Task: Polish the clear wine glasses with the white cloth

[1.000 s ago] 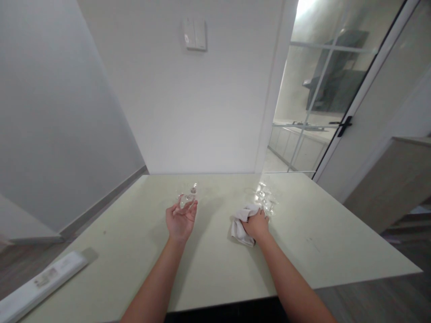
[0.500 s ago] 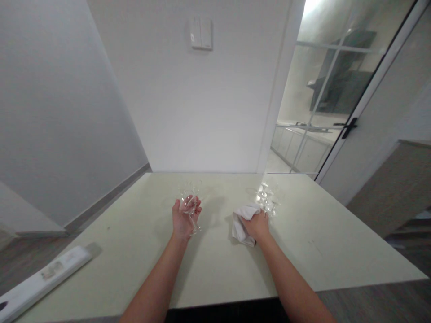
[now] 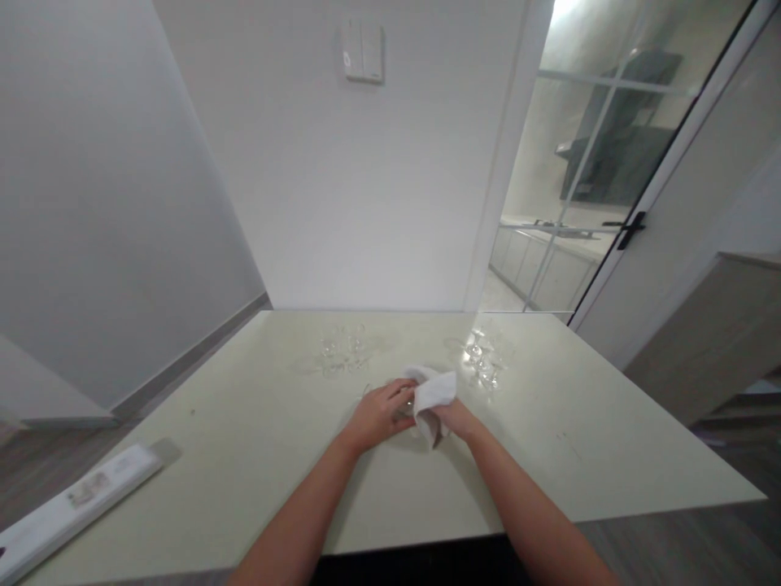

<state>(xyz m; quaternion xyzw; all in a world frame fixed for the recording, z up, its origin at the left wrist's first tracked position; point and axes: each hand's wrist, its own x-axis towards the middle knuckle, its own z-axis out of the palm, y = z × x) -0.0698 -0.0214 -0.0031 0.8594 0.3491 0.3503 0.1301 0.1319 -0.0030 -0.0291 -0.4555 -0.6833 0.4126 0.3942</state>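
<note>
Near the middle of the table, my left hand (image 3: 379,417) is closed around a clear stemmed glass (image 3: 407,401), tilted onto its side and mostly hidden by the fingers and cloth. A white cloth (image 3: 435,391) is gripped in my right hand (image 3: 459,420) and meets the glass at its right end. Whether the cloth goes inside the glass or only around it I cannot tell. Beyond my left hand stand several clear glasses (image 3: 342,348). Another cluster of clear glasses (image 3: 481,358) glints behind my right hand.
The pale table (image 3: 244,456) reaches back to a white wall with a switch panel (image 3: 364,52). A long white box-like object (image 3: 82,496) lies at its left front edge. To the right is a glass-paned door with a black handle (image 3: 632,230).
My left hand has brought the glass rightward and turned it onto its side. My right hand has shifted the cloth slightly left, against the glass.
</note>
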